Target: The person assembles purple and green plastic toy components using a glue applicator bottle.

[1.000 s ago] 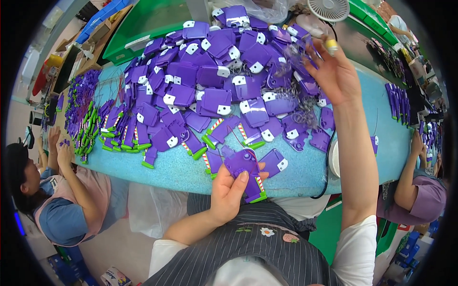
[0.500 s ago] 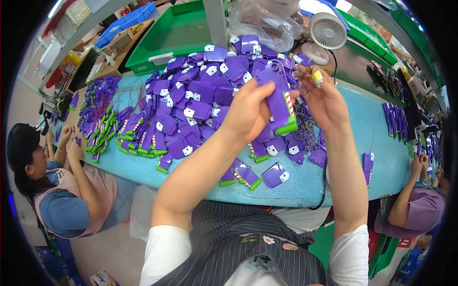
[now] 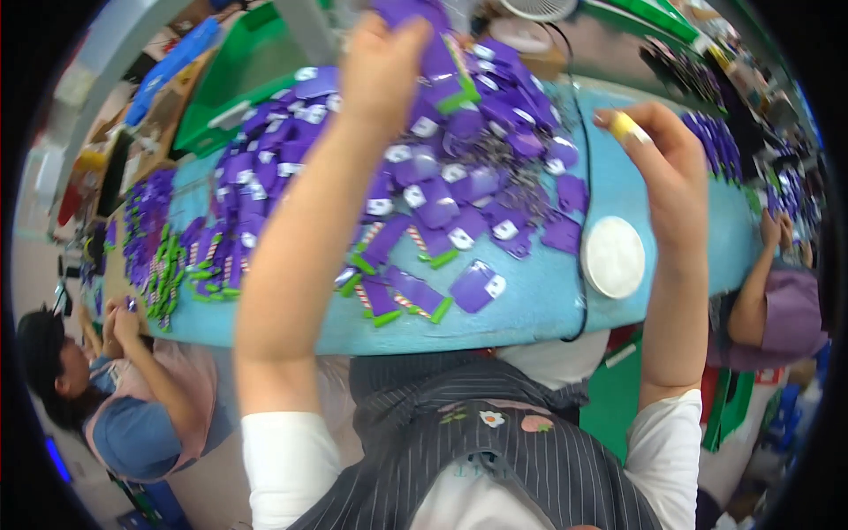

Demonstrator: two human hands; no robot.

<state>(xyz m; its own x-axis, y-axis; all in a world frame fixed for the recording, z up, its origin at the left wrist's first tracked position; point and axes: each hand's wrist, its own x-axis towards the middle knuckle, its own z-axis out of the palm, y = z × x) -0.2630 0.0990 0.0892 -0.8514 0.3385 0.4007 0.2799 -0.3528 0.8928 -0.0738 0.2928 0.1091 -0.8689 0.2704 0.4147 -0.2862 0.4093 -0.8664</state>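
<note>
High over the pile, my left hand (image 3: 382, 75) is closed round a purple plastic casing (image 3: 435, 55) with a green end and a red-and-white striped edge. The casing's upper part runs up to the picture's top. To the right, above the blue tabletop, my right hand (image 3: 671, 168) has its thumb and forefinger drawn together in a pinch. A yellow-and-white wrap (image 3: 627, 128) circles one of those fingertips. Whatever lies between them, if anything, is too small to make out. Below the hands spreads a heap of purple casings (image 3: 433, 205) with white corner patches, plus tangled small metal parts (image 3: 521, 172).
Near the right forearm, a round white dish (image 3: 614, 257) stands on the blue table (image 3: 353, 334) beside a black cable (image 3: 581, 221). Green-ended pieces (image 3: 163, 274) lie at left. A green bin (image 3: 231, 93) stands behind. One person (image 3: 146, 397) sits left, another (image 3: 782, 309) right.
My left hand has lifted the casing up and left. My right hand has moved right, apart from it. The view has shifted, and the white dish now shows.
</note>
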